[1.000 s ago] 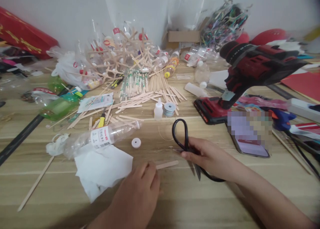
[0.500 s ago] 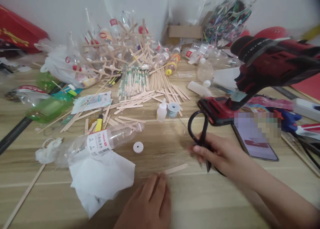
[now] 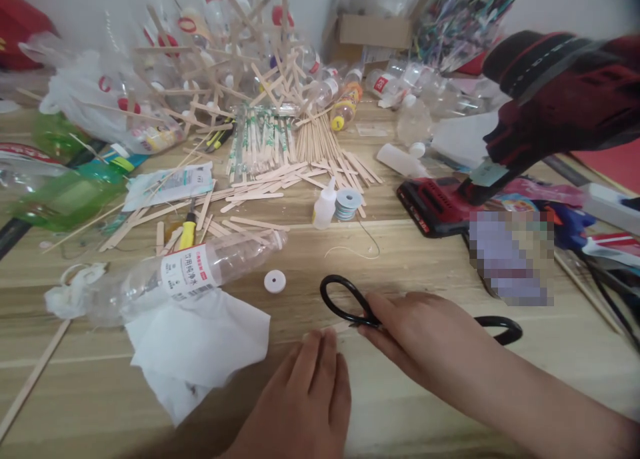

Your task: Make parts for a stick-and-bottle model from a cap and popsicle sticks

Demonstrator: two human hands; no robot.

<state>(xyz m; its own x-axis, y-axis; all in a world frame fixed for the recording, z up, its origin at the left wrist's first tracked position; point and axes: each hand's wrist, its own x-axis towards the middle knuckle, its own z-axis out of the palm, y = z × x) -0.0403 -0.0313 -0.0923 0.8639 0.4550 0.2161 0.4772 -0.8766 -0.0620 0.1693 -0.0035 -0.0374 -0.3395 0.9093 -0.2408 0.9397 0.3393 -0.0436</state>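
scissors: in the right hand, over the table; one black loop juts out at that hand's ten o'clock, the other at its three; the blades are mostly hidden.
right hand: clamped on the scissors, apart from the left hand.
wooden stick: a short pale stretch shows between the left fingertips and the scissors.
left hand: at seven o'clock from the scissors, fingers side by side, tips down at the stick; gripping or merely pressing, impossible to tell.
bottle cap: white, holed, between nine and ten o'clock from the scissors.
bottle: clear, lying farther out past the cap, tissue against its near side.
spool: at twelve o'clock, just beside a small glue bottle.
stick pile: at eleven o'clock.
phone: between two and three o'clock, screen blurred.
drill: red and black, between one and two o'clock.
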